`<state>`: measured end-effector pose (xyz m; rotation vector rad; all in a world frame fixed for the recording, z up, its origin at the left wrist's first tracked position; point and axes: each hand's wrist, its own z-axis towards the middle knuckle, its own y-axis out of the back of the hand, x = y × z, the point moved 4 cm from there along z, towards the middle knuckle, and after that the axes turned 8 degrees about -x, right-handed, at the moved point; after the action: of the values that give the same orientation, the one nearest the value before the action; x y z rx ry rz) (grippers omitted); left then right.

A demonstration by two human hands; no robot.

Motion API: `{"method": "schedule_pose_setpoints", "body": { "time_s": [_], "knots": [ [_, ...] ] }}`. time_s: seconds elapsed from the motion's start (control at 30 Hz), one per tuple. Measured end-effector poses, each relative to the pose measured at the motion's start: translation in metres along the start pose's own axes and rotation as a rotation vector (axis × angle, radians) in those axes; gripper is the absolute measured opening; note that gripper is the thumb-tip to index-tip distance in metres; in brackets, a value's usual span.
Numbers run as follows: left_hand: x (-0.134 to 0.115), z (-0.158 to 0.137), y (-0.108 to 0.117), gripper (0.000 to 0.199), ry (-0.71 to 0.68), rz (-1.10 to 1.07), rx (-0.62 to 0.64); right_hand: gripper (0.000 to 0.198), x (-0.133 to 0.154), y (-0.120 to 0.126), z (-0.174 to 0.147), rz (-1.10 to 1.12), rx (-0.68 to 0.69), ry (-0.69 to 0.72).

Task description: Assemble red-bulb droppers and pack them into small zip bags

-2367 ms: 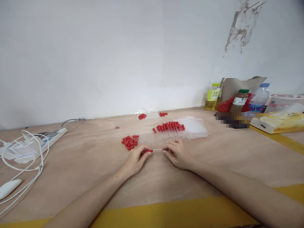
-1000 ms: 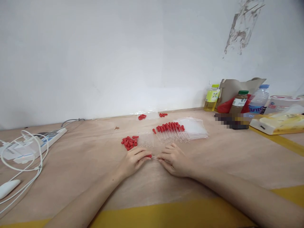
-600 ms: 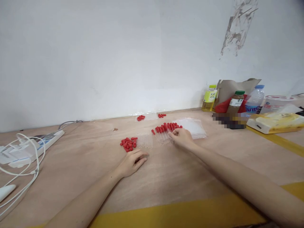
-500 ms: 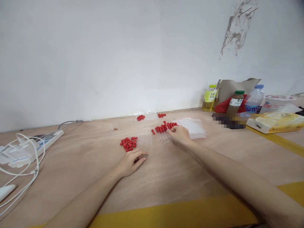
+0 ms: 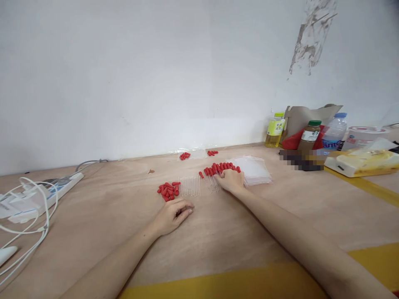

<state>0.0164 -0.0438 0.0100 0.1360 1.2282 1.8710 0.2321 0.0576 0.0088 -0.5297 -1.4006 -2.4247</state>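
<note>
My right hand point(image 5: 231, 180) is over a row of glass droppers with red rubber bulbs point(image 5: 215, 168), its fingertips pinched at one dropper's tube; the fingers partly hide the contact. The droppers lie side by side, bulbs toward the wall. My left hand point(image 5: 175, 215) rests on the table, fingers loosely curled, thumb apart, holding nothing. Just beyond it is a pile of loose red rubber bulbs point(image 5: 167, 190). Between the pile and the droppers, bare glass tubes point(image 5: 190, 186) lie in a neat row.
Clear plastic bags point(image 5: 252, 169) lie right of the droppers. Two small groups of red bulbs point(image 5: 185, 156) sit near the wall. Bottles point(image 5: 274, 130), a grey bag point(image 5: 299, 116) and a tissue pack point(image 5: 361, 161) stand at right. A power strip point(image 5: 70, 185) with white cables is at left.
My right hand has shifted slightly left and nearer along the dropper row, uncovering bulbs at its right end. My left hand has stayed nearly in place.
</note>
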Motion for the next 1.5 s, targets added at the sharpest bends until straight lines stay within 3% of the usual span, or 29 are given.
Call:
{"method": "schedule_pose_setpoints", "body": {
  "time_s": [0.2, 0.37, 0.6, 0.7, 0.9, 1.1, 1.23, 1.3, 1.4, 1.5],
  "knots": [
    [0.031, 0.023, 0.037, 0.027, 0.135, 0.232, -0.180, 0.026, 0.022, 0.007, -0.010, 0.074, 0.000, 0.162],
    [0.079, 0.071, 0.053, 0.018, 0.195, 0.250, 0.130, 0.024, 0.053, -0.004, -0.014, -0.035, 0.135, 0.198],
    [0.119, 0.098, 0.041, 0.016, 0.328, 0.125, 0.506, 0.024, 0.073, -0.020, -0.008, -0.116, 0.269, 0.062],
    [0.126, 0.096, 0.037, 0.018, 0.376, 0.081, 0.569, 0.023, 0.076, -0.024, -0.005, -0.114, 0.330, 0.020],
    [0.133, 0.091, 0.032, 0.023, 0.409, 0.044, 0.552, 0.022, 0.077, -0.027, 0.000, -0.098, 0.402, -0.042],
    [0.121, 0.097, 0.048, 0.025, 0.370, 0.044, 0.420, 0.030, 0.080, -0.029, 0.001, -0.073, 0.429, -0.078],
    [0.084, 0.085, 0.053, 0.024, 0.300, 0.063, 0.217, 0.029, 0.078, -0.012, 0.004, -0.016, 0.437, -0.023],
    [0.057, 0.068, 0.040, 0.022, 0.262, 0.032, 0.135, 0.029, 0.069, 0.005, 0.002, 0.030, 0.430, 0.036],
    [0.023, 0.037, 0.013, 0.017, 0.257, -0.228, -0.065, 0.029, 0.042, 0.028, -0.010, 0.149, 0.403, 0.158],
    [0.007, 0.014, -0.015, 0.020, 0.346, -0.351, -0.092, 0.023, 0.019, 0.044, -0.036, 0.470, 0.312, 0.437]
  ]
}}
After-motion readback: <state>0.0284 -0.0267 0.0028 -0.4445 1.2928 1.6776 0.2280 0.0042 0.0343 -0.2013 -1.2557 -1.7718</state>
